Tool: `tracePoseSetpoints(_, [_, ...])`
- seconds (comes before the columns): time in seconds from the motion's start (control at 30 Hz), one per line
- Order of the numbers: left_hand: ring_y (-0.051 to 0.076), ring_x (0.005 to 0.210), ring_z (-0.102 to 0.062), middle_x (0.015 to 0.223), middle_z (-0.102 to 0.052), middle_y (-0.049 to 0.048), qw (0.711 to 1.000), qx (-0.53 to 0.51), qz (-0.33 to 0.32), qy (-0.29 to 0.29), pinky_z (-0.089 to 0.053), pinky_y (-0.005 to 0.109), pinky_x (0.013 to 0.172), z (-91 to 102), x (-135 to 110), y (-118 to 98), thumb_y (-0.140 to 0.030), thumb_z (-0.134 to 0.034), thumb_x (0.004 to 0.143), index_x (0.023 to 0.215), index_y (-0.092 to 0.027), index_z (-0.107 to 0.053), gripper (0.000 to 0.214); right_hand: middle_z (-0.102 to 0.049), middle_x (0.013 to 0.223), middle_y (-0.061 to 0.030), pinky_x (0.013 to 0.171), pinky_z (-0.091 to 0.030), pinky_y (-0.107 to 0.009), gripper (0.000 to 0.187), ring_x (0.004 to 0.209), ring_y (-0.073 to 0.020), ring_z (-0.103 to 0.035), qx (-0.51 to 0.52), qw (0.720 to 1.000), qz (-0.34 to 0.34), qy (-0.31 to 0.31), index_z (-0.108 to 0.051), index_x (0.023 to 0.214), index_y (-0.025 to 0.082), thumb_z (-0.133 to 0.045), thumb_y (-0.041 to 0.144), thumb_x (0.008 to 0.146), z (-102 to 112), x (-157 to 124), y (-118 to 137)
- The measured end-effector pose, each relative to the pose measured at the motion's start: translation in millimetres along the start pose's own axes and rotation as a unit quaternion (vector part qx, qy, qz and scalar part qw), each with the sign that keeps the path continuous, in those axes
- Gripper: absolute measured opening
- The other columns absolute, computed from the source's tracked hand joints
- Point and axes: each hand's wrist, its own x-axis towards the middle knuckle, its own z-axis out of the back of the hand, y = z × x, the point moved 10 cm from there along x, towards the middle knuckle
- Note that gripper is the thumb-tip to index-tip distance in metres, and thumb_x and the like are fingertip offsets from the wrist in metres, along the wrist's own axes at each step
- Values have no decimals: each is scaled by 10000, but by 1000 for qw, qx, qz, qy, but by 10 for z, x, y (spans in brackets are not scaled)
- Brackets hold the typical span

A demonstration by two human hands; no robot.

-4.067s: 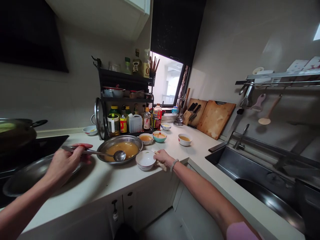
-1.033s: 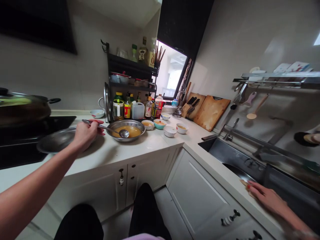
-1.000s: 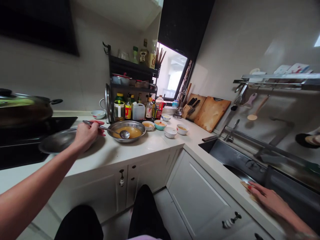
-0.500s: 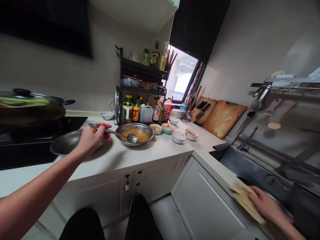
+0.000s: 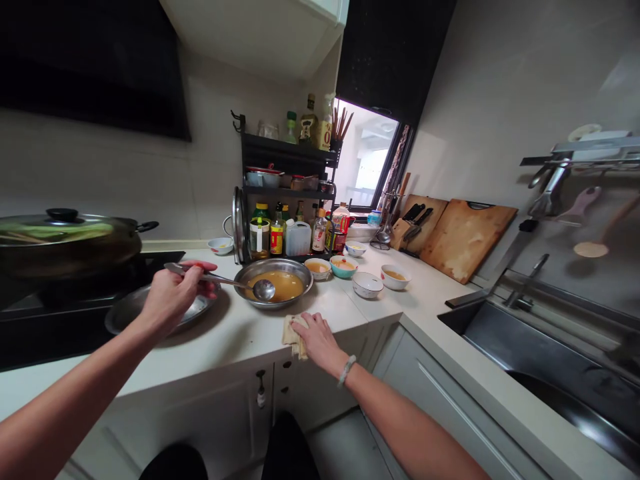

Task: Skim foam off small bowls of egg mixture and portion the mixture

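My left hand [image 5: 175,290] is closed around the handle of a metal ladle [image 5: 263,289]. The ladle's bowl hangs over a steel basin [image 5: 241,298] of yellowish-brown liquid. Below my left forearm lies another, shallower steel basin [image 5: 123,313], partly hidden by that hand. Near the counter's front edge, my right hand [image 5: 316,337] presses a folded beige cloth [image 5: 291,333] against the white worktop. To the right of the full basin stand several small bowls: a white one with liquid [image 5: 318,275], a turquoise one [image 5: 343,271], a white bowl [image 5: 368,291] and another with liquid [image 5: 395,283].
A lidded pot [image 5: 70,257] sits on the stove at left. Behind the basins is a black rack [image 5: 290,191] with bottles and jars. Cutting boards [image 5: 465,240] and a knife block [image 5: 407,227] lean in the corner. The sink [image 5: 540,340] is at right.
My right hand has come from beside the sink to the counter front with the cloth. The ladle stays over the basin in my left hand. The view has shifted slightly.
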Motion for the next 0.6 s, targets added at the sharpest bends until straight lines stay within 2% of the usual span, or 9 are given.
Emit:
tracePoseSetpoints(0.07, [140, 487, -612, 560, -619, 2, 1000, 5, 0, -4, -537, 270, 536, 20, 4, 0, -295, -496, 736, 868, -93, -631, 277, -500, 1226, -79, 841, -369, -355, 365, 1048, -240, -449, -66, 996, -42, 42, -541, 1214, 311, -413, 163, 906, -78, 149, -264])
tracePoseSetpoints(0.13, [140, 487, -612, 557, -618, 1, 1000, 13, -1, -5, -536, 269, 536, 30, -4, -16, -298, -490, 739, 868, -93, -634, 281, -515, 1184, -96, 852, -344, -361, 368, 1049, -243, -455, -113, 983, -131, 61, -539, 1218, 282, -379, 148, 915, 7, 259, -712])
tracePoseSetpoints(0.17, [140, 484, -612, 551, -616, -1, 1000, 19, -1, -6, -534, 266, 535, 34, -11, -27, -301, -486, 741, 867, -95, -635, 284, -520, 1172, -118, 850, -335, -373, 390, 1042, -250, -462, -120, 979, -151, 60, -525, 1240, 253, -353, 127, 915, 74, 298, -881])
tracePoseSetpoints(0.23, [143, 484, -618, 545, -618, -1, 1000, 31, -1, -7, -531, 265, 537, 37, -24, -51, -314, -482, 743, 863, -99, -637, 291, -529, 1164, -138, 848, -323, -381, 413, 1038, -256, -470, -128, 976, -165, 60, -504, 1268, 226, -330, 107, 913, 182, 308, -1099])
tracePoseSetpoints(0.3, [151, 488, -626, 544, -624, 3, 999, 33, 3, -5, -533, 270, 539, 34, -24, -60, -328, -485, 739, 860, -102, -637, 297, -542, 1155, -127, 845, -314, -364, 401, 1040, -248, -473, -130, 978, -153, 62, -513, 1258, 236, -349, 113, 913, 245, 199, -1164])
tracePoseSetpoints(0.4, [155, 497, -630, 560, -630, 4, 1000, 16, 4, -2, -540, 278, 544, 21, 7, -53, -331, -491, 731, 856, -106, -634, 295, -567, 1119, -104, 823, -306, -329, 361, 1028, -233, -486, -141, 977, -144, 67, -567, 1188, 248, -398, 112, 899, 353, -192, -1202])
tracePoseSetpoints(0.47, [153, 507, -631, 563, -630, -2, 1000, 17, 3, 1, -539, 273, 552, 6, 35, -49, -330, -490, 727, 863, -113, -636, 295, -583, 1090, -100, 801, -307, -317, 339, 1011, -232, -504, -166, 969, -162, 78, -604, 1134, 240, -409, 107, 890, 520, -562, -1342])
tracePoseSetpoints(0.53, [156, 518, -635, 554, -632, -6, 999, 32, 5, 6, -535, 269, 563, -12, 55, -53, -340, -483, 721, 870, -126, -641, 305, -608, 1020, -87, 772, -314, -306, 338, 970, -225, -529, -189, 958, -200, 75, -626, 1098, 251, -413, 105, 879, 815, -1009, -1606])
tracePoseSetpoints(0.6, [168, 530, -643, 538, -637, -7, 999, 52, 9, 10, -532, 274, 577, -29, 61, -84, -355, -476, 708, 869, -141, -643, 315, -609, 1034, -98, 737, -329, -299, 377, 949, -227, -548, -238, 936, -259, 34, -610, 1141, 247, -402, 96, 865, 1259, -1567, -1955])
